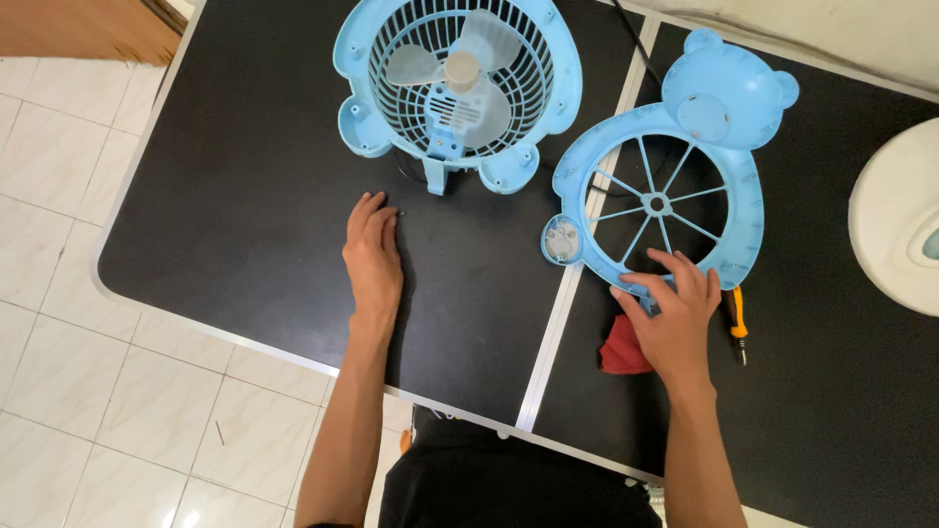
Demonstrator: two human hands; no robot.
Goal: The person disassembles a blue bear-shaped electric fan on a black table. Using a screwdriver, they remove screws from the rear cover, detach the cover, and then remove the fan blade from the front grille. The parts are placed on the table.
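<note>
Fan front cover (675, 156), light blue plastic, bear-shaped with spoked ring: we find it lying flat on the right-hand panel of the black table (245, 196), its near rim under our right hand (675, 313). Laid face down, as we judge, so the inner side and its screw posts are reachable.

Fan body (458, 88), same blue, rear grille with pale blades and hub: lying apart on the left panel, near the far edge, blades upward.

Right hand: spread wide, fingers resting on the cover's lower rim, pressing rather than gripping; nothing closed in it.

Left hand (374, 256): flat, palm down on the bare tabletop, fingers together, fingertips just beside a small dark item, too small for us to identify; it holds nothing.

Screwdriver (738, 325), orange handle: on the table just right of the right hand.

Red cloth (620, 347): partly under the right hand.

White appliance (895, 215): at the right edge
</note>
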